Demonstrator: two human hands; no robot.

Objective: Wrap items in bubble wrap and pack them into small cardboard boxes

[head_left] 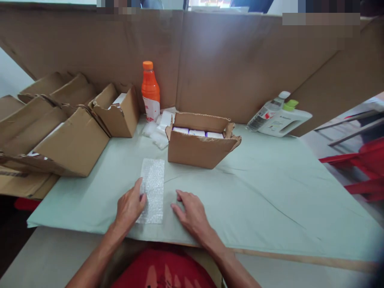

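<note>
A flat strip of bubble wrap [154, 192] lies lengthwise on the green tablecloth in front of me. My left hand [130, 204] rests at its left edge, thumb over the sheet and fingers loosely extended, not gripping it. To the right of the strip, my right hand [190, 210] hovers over or touches the cloth, holding nothing, with thumb and fingers apart. Just beyond both hands stands an open cardboard box [195, 150] with several white-and-purple small boxes [197, 133] inside.
Several open cardboard boxes [75, 144] crowd the left side. An orange bottle [151, 94] stands at the back beside crumpled clear wrap [157, 130]. A clear bottle [267, 112] and a white jug [283, 120] are at the back right. A cardboard wall [228, 64] bounds the table [270, 200].
</note>
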